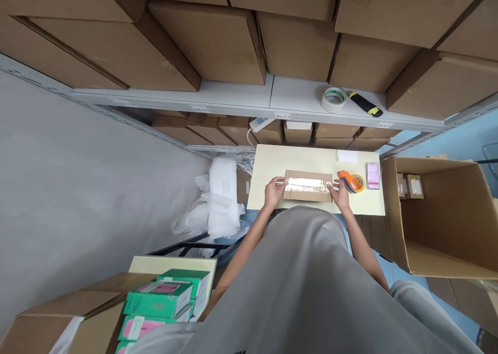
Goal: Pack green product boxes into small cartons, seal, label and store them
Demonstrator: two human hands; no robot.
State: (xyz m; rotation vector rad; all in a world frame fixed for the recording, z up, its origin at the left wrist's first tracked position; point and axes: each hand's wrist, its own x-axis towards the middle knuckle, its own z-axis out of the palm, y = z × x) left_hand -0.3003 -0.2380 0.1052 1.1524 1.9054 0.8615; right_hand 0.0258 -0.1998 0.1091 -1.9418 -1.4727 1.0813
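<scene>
A small flat cardboard box (pixel 307 196) lies on the pale yellow table (pixel 268 162), with shiny clear tape running lengthwise over its top. My left hand (pixel 274 192) grips its left end, thumb and fingers at the edge. At the opposite end, my right hand (pixel 340 193) holds the box, the thumb resting on the taped top. Just right of that hand is an orange tape dispenser (pixel 350 180) beside a roll of yellow tape (pixel 360 183). A phone (pixel 372 175) with a lit screen lies further right.
White paper (pixel 347 156) lies at the table's back. Above, a shelf (pixel 233 92) carries large cartons, a tape roll (pixel 333 99) and a utility knife (pixel 364 104). An open carton (pixel 447 214) stands right; bubble wrap (pixel 223 196) and green boxes (pixel 159 297) are left.
</scene>
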